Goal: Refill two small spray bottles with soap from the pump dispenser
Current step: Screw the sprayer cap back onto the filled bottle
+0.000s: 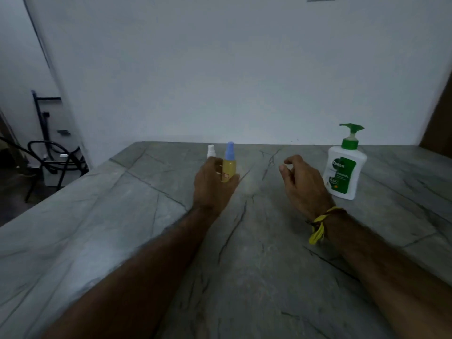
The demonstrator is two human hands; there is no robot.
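Left hand [212,185] wraps the yellow spray bottle [229,168] low on its body; a white spray bottle [210,151] stands just behind. Light, slick plastic, I reckon. Right hand [301,183] hovers loose, empty, pump dispenser [344,171] beside it on the surface [122,228].

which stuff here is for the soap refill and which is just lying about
For the job: yellow spray bottle in the left hand, white spray bottle behind it, soap dispenser.

Lying about: black stand and hoses on the floor at left.
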